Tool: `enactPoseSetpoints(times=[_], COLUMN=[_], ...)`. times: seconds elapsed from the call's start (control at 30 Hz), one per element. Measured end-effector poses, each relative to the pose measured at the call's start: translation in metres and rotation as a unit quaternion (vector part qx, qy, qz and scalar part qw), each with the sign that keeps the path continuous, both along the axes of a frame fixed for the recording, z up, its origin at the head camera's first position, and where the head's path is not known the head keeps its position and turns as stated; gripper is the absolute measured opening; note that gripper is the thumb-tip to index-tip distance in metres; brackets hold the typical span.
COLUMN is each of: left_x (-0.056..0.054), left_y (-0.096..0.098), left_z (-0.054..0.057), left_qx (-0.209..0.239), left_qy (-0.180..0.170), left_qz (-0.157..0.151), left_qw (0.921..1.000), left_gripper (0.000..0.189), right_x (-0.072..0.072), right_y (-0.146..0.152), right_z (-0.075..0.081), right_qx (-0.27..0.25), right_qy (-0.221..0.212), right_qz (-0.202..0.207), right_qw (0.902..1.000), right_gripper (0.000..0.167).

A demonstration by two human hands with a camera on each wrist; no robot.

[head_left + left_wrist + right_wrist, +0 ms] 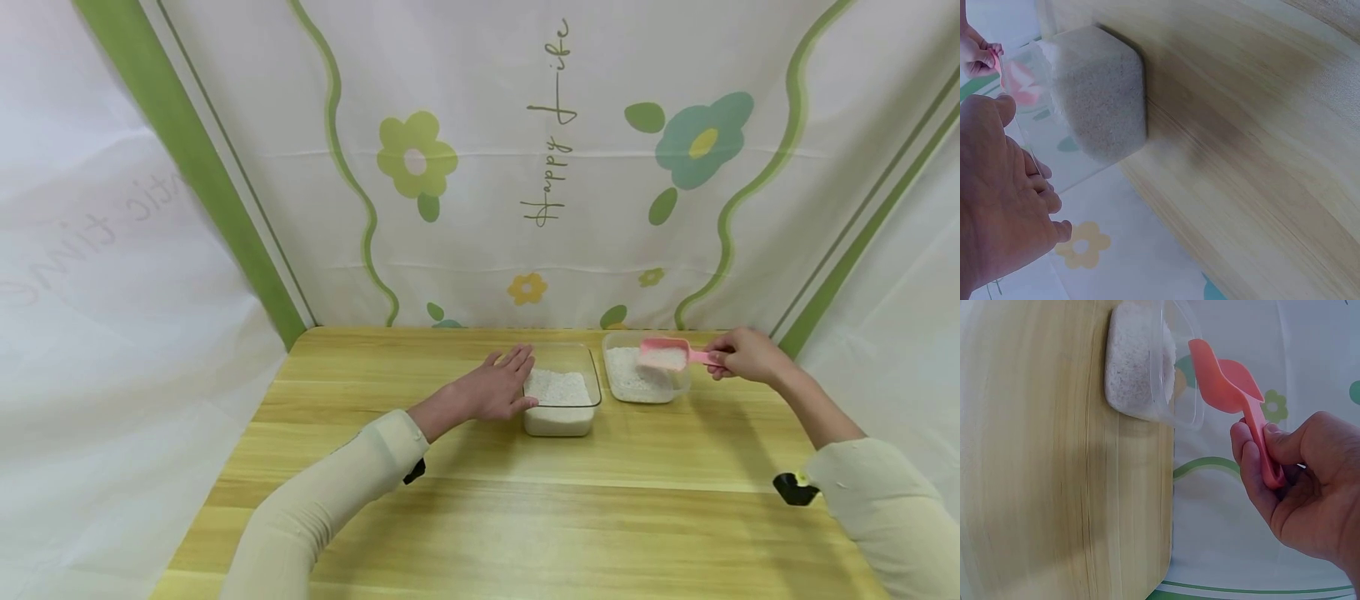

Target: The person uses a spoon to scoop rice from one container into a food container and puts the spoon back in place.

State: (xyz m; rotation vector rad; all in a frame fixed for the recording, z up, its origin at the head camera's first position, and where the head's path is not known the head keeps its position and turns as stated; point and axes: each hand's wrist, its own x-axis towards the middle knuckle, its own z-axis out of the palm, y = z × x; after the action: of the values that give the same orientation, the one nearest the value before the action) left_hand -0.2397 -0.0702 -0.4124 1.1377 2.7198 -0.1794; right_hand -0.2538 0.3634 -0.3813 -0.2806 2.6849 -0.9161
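Note:
My right hand (746, 357) grips the handle of a pink scoop (1225, 384) above the right-hand plastic container (611, 340). White grains, like rice, lie in the scoop's bowl in the head view. More white grains (1132, 359) fill the lower part of that container. To its left stands a clear, deeper container (558, 421), about half full of similar grains (1100, 100). Against the left rim of this deeper one rests my left hand (501, 387), its fingers spread and fairly straight. The left wrist view shows that hand's palm and fingertips along the rim.
Both containers stand near the back edge of a wooden table (525, 517). Behind it hangs a white cloth (480, 225) printed with flowers and green lines. More white cloth hangs at the left and right sides.

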Motion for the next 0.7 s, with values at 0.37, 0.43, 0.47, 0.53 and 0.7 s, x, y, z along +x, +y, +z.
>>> enactPoseSetpoints(times=[0.37, 0.43, 0.47, 0.53, 0.7], left_x=[-0.001, -0.001, -0.001, 0.0, -0.001], left_y=[0.0, 0.0, 0.0, 0.0, 0.0], left_z=[-0.001, -0.001, -0.001, -0.001, -0.001], left_qx=[0.003, 0.005, 0.005, 0.006, 0.003], left_qy=[-0.007, -0.008, -0.01, -0.01, -0.009], left_qz=[0.004, 0.004, 0.005, 0.004, 0.003], left_qw=[1.0, 0.9999, 0.9999, 0.9999, 0.9999], left_gripper=[0.079, 0.079, 0.079, 0.079, 0.08], right_x=[0.0, 0.0, 0.001, 0.001, 0.003], right_y=[0.008, 0.009, 0.009, 0.01, 0.011], right_z=[-0.005, -0.006, -0.006, -0.006, -0.004], right_qx=[0.028, 0.035, 0.038, 0.043, 0.048], right_qy=[0.02, 0.023, 0.024, 0.026, 0.031], right_qz=[0.014, 0.016, 0.017, 0.017, 0.017], right_qw=[0.9993, 0.999, 0.9989, 0.9986, 0.9982], right_gripper=[0.029, 0.028, 0.027, 0.027, 0.028])
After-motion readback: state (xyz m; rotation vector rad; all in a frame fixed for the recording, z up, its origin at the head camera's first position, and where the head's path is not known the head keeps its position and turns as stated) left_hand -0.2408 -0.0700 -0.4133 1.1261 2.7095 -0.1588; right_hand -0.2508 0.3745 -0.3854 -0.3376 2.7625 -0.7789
